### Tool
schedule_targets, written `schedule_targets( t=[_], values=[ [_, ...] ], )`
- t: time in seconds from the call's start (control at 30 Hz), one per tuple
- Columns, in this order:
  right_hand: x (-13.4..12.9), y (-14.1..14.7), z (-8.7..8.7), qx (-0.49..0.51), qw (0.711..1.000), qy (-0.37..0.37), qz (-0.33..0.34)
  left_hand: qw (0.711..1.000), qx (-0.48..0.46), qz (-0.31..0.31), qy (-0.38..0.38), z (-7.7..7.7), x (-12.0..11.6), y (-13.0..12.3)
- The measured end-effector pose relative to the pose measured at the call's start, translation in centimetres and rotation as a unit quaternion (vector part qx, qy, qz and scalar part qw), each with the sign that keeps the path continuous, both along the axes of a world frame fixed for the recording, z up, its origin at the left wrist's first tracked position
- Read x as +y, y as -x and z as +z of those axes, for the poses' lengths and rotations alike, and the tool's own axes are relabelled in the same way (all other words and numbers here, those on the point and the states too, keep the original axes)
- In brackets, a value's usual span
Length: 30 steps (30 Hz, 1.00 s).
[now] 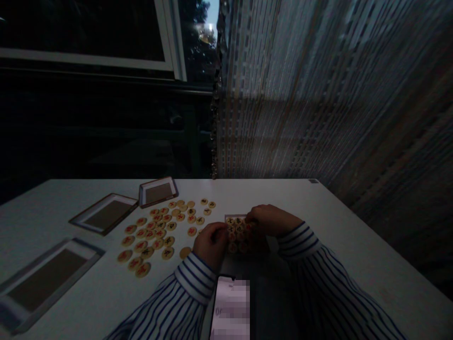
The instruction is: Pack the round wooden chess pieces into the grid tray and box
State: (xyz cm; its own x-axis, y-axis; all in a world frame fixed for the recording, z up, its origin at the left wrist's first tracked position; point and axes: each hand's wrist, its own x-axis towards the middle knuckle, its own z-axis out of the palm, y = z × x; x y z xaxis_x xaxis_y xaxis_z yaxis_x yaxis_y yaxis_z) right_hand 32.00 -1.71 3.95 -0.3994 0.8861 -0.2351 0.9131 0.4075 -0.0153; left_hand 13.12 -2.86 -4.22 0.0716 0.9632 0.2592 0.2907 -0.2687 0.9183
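Observation:
A small box packed with rows of round wooden Chinese chess pieces, marked in black and red, sits between my hands. At its left edge, my left hand is closed, fingertips curled in by the nearest pieces. Over the right side of the box bends my right hand, also closed, its fingertips in shadow among the pieces. What either hand pinches, if anything, is hidden. To the left, many loose Chinese chess pieces lie spread on the white table, some plain side up.
Three shallow framed trays or lids lie along the table's left side. A phone with a lit screen is near me, below the box. Beyond the far edge hangs a string curtain beside a dark window. The room is dim.

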Motion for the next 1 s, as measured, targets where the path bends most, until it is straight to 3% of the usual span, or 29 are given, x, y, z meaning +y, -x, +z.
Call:
schedule_targets(
  t=[0.53, 0.77, 1.0],
  values=[
    [0.0, -0.2, 0.0, 0.004, 1.0, -0.018, 0.01, 1.0, 0.017, -0.006, -0.003, -0.2, 0.0, 0.0],
    [-0.5, 0.1, 1.5, 0.002, 0.996, -0.087, -0.008, 1.0, 0.007, -0.008, -0.011, -0.5, 0.1, 0.0],
    [-0.7, 0.7, 2.3, -0.004, 0.989, -0.144, -0.022, 0.999, 0.046, -0.003, -0.015, 0.3, -0.3, -0.1]
  ],
)
